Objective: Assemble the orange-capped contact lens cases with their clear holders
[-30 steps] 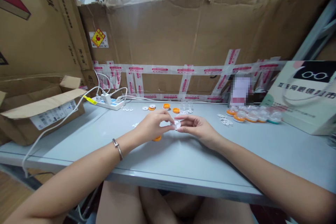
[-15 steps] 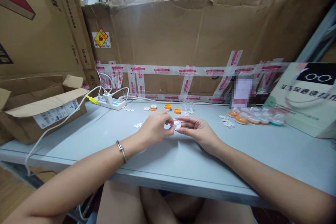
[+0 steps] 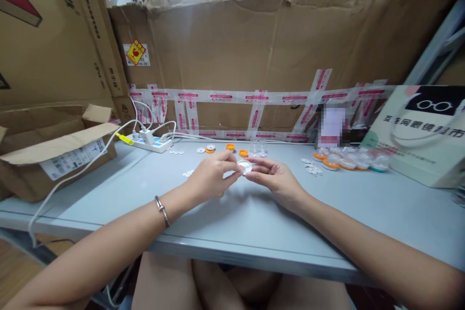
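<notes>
In the head view, we have a small white disc [image 3: 246,167] above the surface [image 3: 283,237], nearer than an orange ring [image 3: 243,153]. The fingers of our right hand [image 3: 278,179] pinch its right rim; our left hand [image 3: 210,174] meets its left side, grip unclear. We judge it light, stiff, slippery, best held by the rim.

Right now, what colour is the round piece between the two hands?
The round piece is white; best view: head.

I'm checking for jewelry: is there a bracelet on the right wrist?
No, the right wrist is bare; the silver bracelet is on the left wrist.
</notes>
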### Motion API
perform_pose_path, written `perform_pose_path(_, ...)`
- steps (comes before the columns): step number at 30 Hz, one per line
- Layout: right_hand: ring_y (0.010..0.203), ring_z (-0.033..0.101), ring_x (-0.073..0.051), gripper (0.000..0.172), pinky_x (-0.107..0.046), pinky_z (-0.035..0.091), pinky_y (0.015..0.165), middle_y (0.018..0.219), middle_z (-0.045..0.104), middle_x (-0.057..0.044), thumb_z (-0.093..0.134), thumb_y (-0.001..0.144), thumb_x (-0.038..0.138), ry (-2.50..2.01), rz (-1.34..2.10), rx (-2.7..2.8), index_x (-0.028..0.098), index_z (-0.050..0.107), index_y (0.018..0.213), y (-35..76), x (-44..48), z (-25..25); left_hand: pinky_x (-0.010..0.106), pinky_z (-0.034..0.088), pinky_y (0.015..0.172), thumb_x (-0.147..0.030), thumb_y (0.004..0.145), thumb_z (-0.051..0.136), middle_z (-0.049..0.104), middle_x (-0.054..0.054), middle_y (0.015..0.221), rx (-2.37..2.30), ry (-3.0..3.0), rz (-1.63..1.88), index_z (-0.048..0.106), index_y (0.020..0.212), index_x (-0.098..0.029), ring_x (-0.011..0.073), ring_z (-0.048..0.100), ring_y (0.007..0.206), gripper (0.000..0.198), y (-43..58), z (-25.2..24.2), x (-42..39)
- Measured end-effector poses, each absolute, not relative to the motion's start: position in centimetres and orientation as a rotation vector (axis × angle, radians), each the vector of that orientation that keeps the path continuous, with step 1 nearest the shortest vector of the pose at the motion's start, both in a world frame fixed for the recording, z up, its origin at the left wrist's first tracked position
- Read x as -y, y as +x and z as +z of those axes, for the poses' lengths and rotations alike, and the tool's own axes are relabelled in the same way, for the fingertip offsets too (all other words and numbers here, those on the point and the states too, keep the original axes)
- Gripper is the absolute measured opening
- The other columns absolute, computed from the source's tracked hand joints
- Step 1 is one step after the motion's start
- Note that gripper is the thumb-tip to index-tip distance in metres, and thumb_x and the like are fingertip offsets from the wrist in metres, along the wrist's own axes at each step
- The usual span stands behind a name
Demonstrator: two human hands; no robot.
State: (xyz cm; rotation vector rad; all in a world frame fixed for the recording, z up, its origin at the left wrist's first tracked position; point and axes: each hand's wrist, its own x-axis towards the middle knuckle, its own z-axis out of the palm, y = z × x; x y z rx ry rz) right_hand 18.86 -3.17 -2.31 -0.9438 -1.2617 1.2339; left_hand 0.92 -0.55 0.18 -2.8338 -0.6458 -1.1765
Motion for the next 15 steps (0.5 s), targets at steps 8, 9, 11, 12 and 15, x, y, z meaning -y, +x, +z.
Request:
perform_pose_path(8, 0.072, 0.062, -0.013, 0.041, -0.03, 0.044, 0.08, 0.075, 0.069, 0.0, 0.077, 0.053, 0.023, -0.94, 1.279, 1.16, 0.02, 0.065, 0.093, 18.82, 3.33, -2.45, 0.029, 0.035, 0.069, -0.021, 0.084, 0.047, 0.061, 0.003, 0.081, 0.678, -2.584, -0.969, 0.064, 0.08, -0.019, 0.0127, 0.054, 0.074, 0.018, 1.0, -0.33, 1.16)
perform_pose_path(9, 0.072, 0.062, -0.013, 0.042, -0.031, 0.044, 0.08, 0.074, 0.069, 0.0, 0.077, 0.053, 0.023, -0.943, 1.275, 1.157, 0.02, 0.065, 0.093, 18.8, 3.39, -2.45, 0.03, 0.035, 0.07, -0.02, 0.084, 0.047, 0.061, 0.002, 0.081, 0.684, -2.585, -0.963, 0.065, 0.08, -0.019, 0.0127, 0.054, 0.075, 0.018, 1.0, -0.39, 1.19)
perform_pose_path(11, 0.072, 0.062, -0.014, 0.043, -0.032, 0.044, 0.08, 0.075, 0.069, -0.001, 0.077, 0.052, 0.024, -0.948, 1.262, 1.151, 0.02, 0.065, 0.093, 18.78, 3.47, -2.4, 0.031, 0.035, 0.073, -0.021, 0.083, 0.049, 0.061, 0.002, 0.084, 0.715, -2.641, -0.981, 0.065, 0.08, -0.02, 0.0132, 0.055, 0.077, 0.016, 1.03, -0.36, 1.19)
perform_pose_path(12, 0.073, 0.062, -0.014, 0.043, -0.032, 0.044, 0.08, 0.075, 0.069, -0.001, 0.077, 0.052, 0.024, -0.953, 1.255, 1.153, 0.02, 0.065, 0.093, 18.78, 3.49, -2.36, 0.031, 0.037, 0.074, -0.021, 0.082, 0.051, 0.061, 0.003, 0.085, 0.735, -2.7, -1.009, 0.066, 0.081, -0.021, 0.0135, 0.055, 0.079, 0.014, 1.05, -0.25, 1.16)
perform_pose_path(15, 0.073, 0.061, -0.014, 0.044, -0.033, 0.044, 0.08, 0.075, 0.069, -0.001, 0.076, 0.053, 0.025, -0.972, 1.248, 1.206, 0.019, 0.064, 0.095, 18.87, 3.4, -2.31, 0.028, 0.041, 0.074, -0.023, 0.077, 0.058, 0.062, 0.004, 0.087, 0.802, -2.954, -1.155, 0.067, 0.084, -0.019, 0.0136, 0.057, 0.08, 0.012, 0.97, 0.55, 0.94)
